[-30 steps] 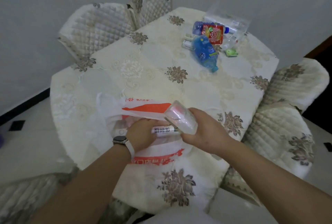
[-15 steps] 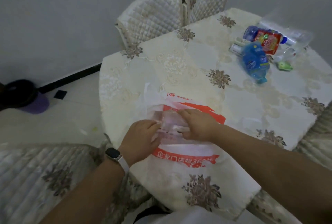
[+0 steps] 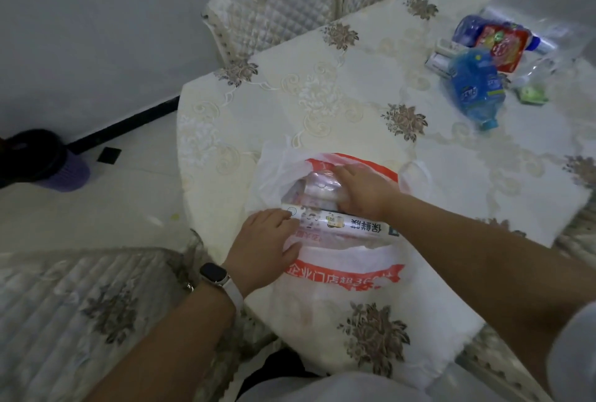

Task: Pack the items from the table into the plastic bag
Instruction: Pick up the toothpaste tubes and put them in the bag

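At far left, a dark object with a purple base sits on the pale floor; we cannot tell what it is. A quilted cream chair cover fills the lower left corner.

Next we see the left hand, with a dark-faced smartwatch on a white strap at its wrist. It grips the left end of a long white cardboard box of cling film, its fingers curled over the top and the thumb lying beneath, against the bag's near lip. The box lies crosswise over the open mouth of a white plastic bag with red-orange print. The bag rests at the near edge of the tabletop, which is draped in a cream cloth with brown flower motifs.

To the right, the right hand reaches into the bag's mouth. Its fingers are bent over a clear plastic-wrapped packet inside the bag, just behind the box.

Two more quilted chair backs stand beyond the tabletop's far edge.

At far right, well apart from the bag, the unpacked items lie clustered: small white boxes, a blue plastic bottle on its side, a red printed pouch, a small green item and a crumpled clear plastic bag.
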A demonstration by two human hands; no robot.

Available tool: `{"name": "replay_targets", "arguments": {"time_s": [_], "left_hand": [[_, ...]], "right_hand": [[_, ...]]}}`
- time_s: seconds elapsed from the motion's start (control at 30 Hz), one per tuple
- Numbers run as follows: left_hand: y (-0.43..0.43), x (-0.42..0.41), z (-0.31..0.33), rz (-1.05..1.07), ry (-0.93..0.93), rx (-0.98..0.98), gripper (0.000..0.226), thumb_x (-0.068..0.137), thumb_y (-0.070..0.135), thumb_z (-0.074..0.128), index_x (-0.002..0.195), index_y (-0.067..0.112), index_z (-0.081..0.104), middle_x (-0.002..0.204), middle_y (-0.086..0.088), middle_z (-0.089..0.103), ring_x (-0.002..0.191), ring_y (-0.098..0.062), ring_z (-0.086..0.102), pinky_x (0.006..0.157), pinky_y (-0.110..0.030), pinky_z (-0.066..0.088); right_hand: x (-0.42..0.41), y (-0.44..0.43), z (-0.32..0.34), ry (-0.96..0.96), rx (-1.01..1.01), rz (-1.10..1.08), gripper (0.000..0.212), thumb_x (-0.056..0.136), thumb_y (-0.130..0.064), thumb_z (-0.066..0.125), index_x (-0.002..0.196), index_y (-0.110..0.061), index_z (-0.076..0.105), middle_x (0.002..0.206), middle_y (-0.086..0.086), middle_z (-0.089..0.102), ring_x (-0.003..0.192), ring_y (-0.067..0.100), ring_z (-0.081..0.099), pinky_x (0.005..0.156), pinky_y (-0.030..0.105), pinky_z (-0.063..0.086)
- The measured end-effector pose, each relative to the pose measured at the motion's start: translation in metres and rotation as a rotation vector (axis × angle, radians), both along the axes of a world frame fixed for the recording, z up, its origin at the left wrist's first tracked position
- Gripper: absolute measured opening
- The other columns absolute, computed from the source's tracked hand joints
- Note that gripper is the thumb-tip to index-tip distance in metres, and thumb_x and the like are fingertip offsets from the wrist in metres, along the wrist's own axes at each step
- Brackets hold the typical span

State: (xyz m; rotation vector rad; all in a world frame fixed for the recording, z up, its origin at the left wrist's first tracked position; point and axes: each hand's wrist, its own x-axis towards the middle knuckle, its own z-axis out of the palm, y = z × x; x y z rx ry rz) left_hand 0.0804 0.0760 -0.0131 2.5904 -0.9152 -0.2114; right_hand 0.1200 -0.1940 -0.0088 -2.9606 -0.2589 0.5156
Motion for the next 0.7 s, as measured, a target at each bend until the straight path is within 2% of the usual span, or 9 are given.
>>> {"name": "replay_targets", "arguments": {"time_s": [0.13, 0.3, 0.4, 0.5, 0.7], "left_hand": [[-0.009, 0.001, 0.007, -0.029, -0.001, -0.009, 0.05, 0.085, 0.046, 0.046, 0.121, 0.017, 0.065, 0.122, -0.005, 0.065, 0.115, -0.026, 0.059, 0.1, -0.042, 0.045], [-0.041, 0.001, 0.017, -0.127, -0.042, -0.084, 0.047, 0.087, 0.044, 0.048, 0.124, 0.018, 0.063, 0.125, -0.003, 0.062, 0.116, -0.023, 0.057, 0.099, -0.04, 0.047], [-0.068, -0.001, 0.024, -0.211, -0.072, -0.114, 0.047, 0.087, 0.044, 0.05, 0.124, 0.017, 0.062, 0.125, -0.007, 0.063, 0.116, -0.026, 0.058, 0.099, -0.047, 0.047], [-0.096, -0.01, 0.035, -0.278, -0.103, -0.14, 0.046, 0.087, 0.042, 0.053, 0.125, 0.018, 0.062, 0.125, -0.006, 0.063, 0.116, -0.027, 0.058, 0.098, -0.047, 0.048], [-0.149, -0.055, 0.064, -0.357, -0.183, -0.132, 0.048, 0.088, 0.046, 0.053, 0.128, 0.02, 0.06, 0.129, -0.006, 0.062, 0.12, -0.027, 0.056, 0.101, -0.045, 0.045]], "right_hand": [[-0.015, 0.001, 0.018, -0.06, 0.016, -0.027, 0.072, 0.088, -0.05, 0.061, 0.146, -0.017, 0.036, 0.147, 0.007, 0.043, 0.134, 0.027, 0.04, 0.104, 0.042, 0.041], [-0.062, -0.011, 0.045, -0.208, -0.021, -0.057, 0.056, 0.088, -0.044, 0.055, 0.132, -0.01, 0.054, 0.131, 0.01, 0.058, 0.113, 0.03, 0.058, 0.089, 0.041, 0.05], [-0.096, -0.026, 0.063, -0.256, -0.037, -0.128, 0.056, 0.086, -0.048, 0.05, 0.126, -0.01, 0.058, 0.123, 0.01, 0.062, 0.105, 0.031, 0.06, 0.082, 0.042, 0.052], [-0.13, -0.042, 0.077, -0.31, -0.073, -0.197, 0.053, 0.086, -0.046, 0.054, 0.124, -0.009, 0.06, 0.121, 0.011, 0.063, 0.105, 0.032, 0.061, 0.082, 0.042, 0.053], [-0.201, -0.078, 0.101, -0.403, -0.094, -0.325, 0.056, 0.089, -0.052, 0.046, 0.125, -0.012, 0.059, 0.126, 0.009, 0.061, 0.111, 0.03, 0.058, 0.087, 0.043, 0.049]]}}
